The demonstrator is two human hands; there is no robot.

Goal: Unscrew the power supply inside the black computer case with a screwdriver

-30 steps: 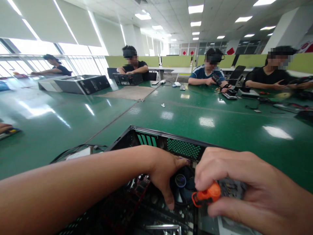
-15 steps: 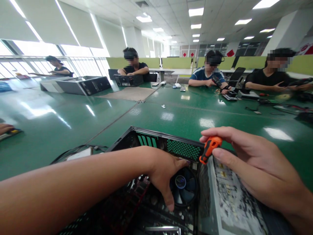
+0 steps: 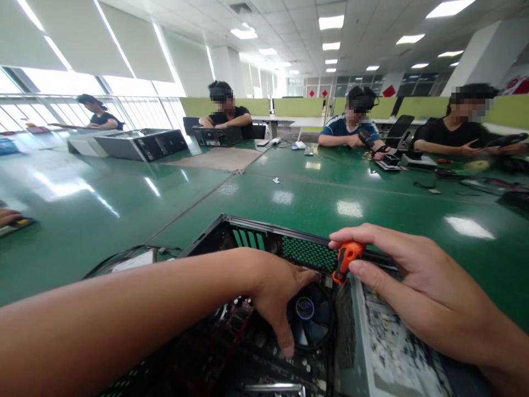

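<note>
Inside the black computer case (image 3: 256, 227), my left hand (image 3: 275, 298) reaches across the circuit board and holds the round cooling fan (image 3: 316, 325) by its sides. Its thumb and forefinger are at the fan's near and far edges; the other fingers are hidden. Between thumb and fingers, my right hand (image 3: 417, 298) grips a screwdriver (image 3: 346, 262) by its orange and black handle, over the right part of the case. Its shaft cannot be made out. Below that hand is a scuffed grey metal box (image 3: 390, 347).
A silvery metal bar (image 3: 275, 387) shows at the near edge. Cables (image 3: 119, 255) lie left of the case on the green table (image 3: 198, 193). Several people sit around the table, with other computer cases (image 3: 140, 144) and loose parts before them. A hand (image 3: 9, 215) shows at far left.
My right hand has moved slightly left and down with the screwdriver, whose handle has come lower beside the fan. My left hand has stayed at the fan.
</note>
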